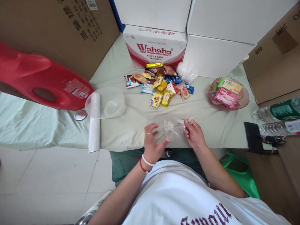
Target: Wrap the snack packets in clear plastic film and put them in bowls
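Note:
My right hand [194, 133] pinches one end of a small clear plastic bag [173, 128] just above the pale green cloth [131, 131]. My left hand [152, 144] hovers at the bag's other end, fingers curled and apart, thumb close to the plastic. A pile of several small wrapped snacks [160, 84] lies on the cloth a little beyond my hands. To the right stands a pink glass bowl [243, 100] holding wrapped biscuits, a pink wafer pack among them.
An empty clear plastic bowl [106, 103] and a white roll [94, 125] sit at left beside a red plastic stool [42, 81]. A Wahaha water carton [154, 47], white boxes and brown cartons ring the back. Two bottles [278, 117] and a black phone [252, 137] lie right.

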`<state>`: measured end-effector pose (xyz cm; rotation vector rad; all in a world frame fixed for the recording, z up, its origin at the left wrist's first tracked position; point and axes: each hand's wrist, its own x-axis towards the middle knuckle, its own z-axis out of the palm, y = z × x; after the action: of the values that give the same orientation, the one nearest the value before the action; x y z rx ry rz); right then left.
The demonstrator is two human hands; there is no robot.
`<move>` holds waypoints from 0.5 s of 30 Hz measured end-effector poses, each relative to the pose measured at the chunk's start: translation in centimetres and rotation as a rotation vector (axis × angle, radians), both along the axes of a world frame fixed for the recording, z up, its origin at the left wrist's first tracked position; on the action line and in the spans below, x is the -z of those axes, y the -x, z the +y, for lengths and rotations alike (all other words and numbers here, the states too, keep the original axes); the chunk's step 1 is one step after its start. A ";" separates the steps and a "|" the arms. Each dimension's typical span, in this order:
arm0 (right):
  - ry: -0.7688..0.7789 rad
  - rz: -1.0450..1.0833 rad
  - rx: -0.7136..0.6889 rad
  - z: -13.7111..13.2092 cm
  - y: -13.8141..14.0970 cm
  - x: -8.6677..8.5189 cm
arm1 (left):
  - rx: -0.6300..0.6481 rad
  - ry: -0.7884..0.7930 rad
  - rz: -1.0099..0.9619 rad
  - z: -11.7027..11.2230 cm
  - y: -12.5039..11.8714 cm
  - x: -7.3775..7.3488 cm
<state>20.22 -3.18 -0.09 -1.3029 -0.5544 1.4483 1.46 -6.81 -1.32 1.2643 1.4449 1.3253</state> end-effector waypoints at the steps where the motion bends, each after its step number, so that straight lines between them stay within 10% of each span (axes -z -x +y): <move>1: 0.002 0.014 -0.001 0.0 0.3 -0.1 | 0.060 -0.063 0.127 -0.2 -0.8 0.0; 6: 0.002 0.001 0.006 0.2 -0.2 -0.2 | 0.100 -0.050 0.289 0.7 -2.2 1.5; 15: 0.038 -0.346 -0.122 -2.3 -6.9 1.8 | -0.206 0.307 -0.626 3.8 2.4 2.3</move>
<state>27.13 -5.48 -1.92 -1.5854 -0.8492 1.3422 -0.96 -2.99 -3.64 0.4457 1.2711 1.3992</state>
